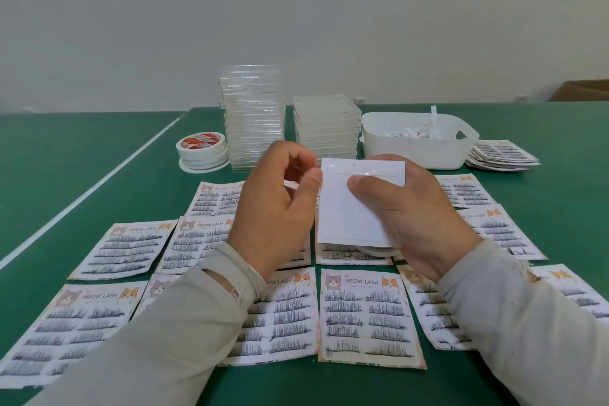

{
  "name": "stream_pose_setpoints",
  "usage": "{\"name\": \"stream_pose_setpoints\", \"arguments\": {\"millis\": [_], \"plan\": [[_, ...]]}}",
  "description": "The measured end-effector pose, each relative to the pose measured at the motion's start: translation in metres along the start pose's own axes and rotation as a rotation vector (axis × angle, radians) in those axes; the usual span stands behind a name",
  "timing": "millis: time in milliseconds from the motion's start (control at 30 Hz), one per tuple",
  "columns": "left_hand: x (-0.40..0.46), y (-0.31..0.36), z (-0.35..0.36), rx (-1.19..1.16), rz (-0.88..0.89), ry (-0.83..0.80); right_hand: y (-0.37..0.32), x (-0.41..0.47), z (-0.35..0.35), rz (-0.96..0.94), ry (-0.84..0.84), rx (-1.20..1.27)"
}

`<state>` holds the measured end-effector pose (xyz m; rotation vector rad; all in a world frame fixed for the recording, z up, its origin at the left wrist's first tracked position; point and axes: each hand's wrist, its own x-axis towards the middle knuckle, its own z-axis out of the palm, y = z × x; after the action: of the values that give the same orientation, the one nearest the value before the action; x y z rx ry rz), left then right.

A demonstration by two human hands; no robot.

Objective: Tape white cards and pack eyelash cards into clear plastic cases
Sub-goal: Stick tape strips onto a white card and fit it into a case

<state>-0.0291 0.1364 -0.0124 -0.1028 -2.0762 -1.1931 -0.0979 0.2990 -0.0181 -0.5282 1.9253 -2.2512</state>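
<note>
head view: the right hand (418, 217) holds a white card (356, 204) upright above the middle of the counter (66, 155), thumb pressed on its face and fingers behind it; a roll of tape (375, 251) seems tucked under the same hand, only its rim showing below the card. a glossy strip of tape (362, 171) already runs across the top of the card. the left hand (280, 208) hovers just beside the card's left edge, thumb and forefinger pinched together; whether they hold a sliver of backing or nothing is too small to tell.

eyelash cards (365, 316) lie in rows over the near half of the counter, some overlapping. toward the far edge stand two stacks of clear plastic cases (253, 115), with spare tape rolls (202, 150) to their left and a white basket (418, 142) of paper scraps to their right; a small pile of more lash cards (501, 155) sits beyond the basket.

likely step: peeling the liner off the strip. risks as i judge them: the exposed adhesive could catch a fingertip or fold on itself if the pull is crooked; the card could bend under the thumb; lowering the sticky face carelessly could grab the lashes below or land the card askew.
</note>
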Motion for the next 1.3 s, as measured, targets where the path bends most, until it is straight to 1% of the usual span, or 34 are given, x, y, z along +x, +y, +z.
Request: {"name": "stream_pose_setpoints", "arguments": {"millis": [67, 267, 467, 700, 800, 1033, 1167, 1300], "plan": [[-0.0009, 0.0001, 0.0002, 0.013, -0.002, 0.013, -0.0009, 0.0000, -0.0004, -0.001, 0.013, -0.001], [-0.0008, -0.0003, 0.0001, 0.004, 0.011, 0.030, -0.0011, -0.0015, 0.0000, 0.006, -0.017, 0.015], [-0.0005, -0.0007, 0.0003, 0.016, 0.016, 0.011, -0.0002, -0.0010, -0.0004, -0.036, -0.014, -0.043], [0.0000, -0.0016, 0.0016, -0.020, -0.057, -0.009, 0.0001, -0.0020, 0.0001, -0.064, -0.028, -0.089], [-0.0003, -0.0022, 0.0030, -0.019, -0.055, -0.013, -0.0005, -0.0023, 0.0002, -0.067, -0.031, -0.083], [-0.0004, -0.0003, 0.0039, -0.114, -0.086, -0.010, -0.0006, -0.0017, -0.0001, -0.069, -0.030, -0.051], [-0.0002, -0.0017, 0.0052, -0.112, -0.099, 0.008, -0.0003, -0.0010, -0.0009, -0.075, -0.018, -0.044], [-0.0001, -0.0013, 0.0056, -0.197, -0.117, 0.032, -0.0002, -0.0003, -0.0004, -0.067, -0.014, -0.031]]}}
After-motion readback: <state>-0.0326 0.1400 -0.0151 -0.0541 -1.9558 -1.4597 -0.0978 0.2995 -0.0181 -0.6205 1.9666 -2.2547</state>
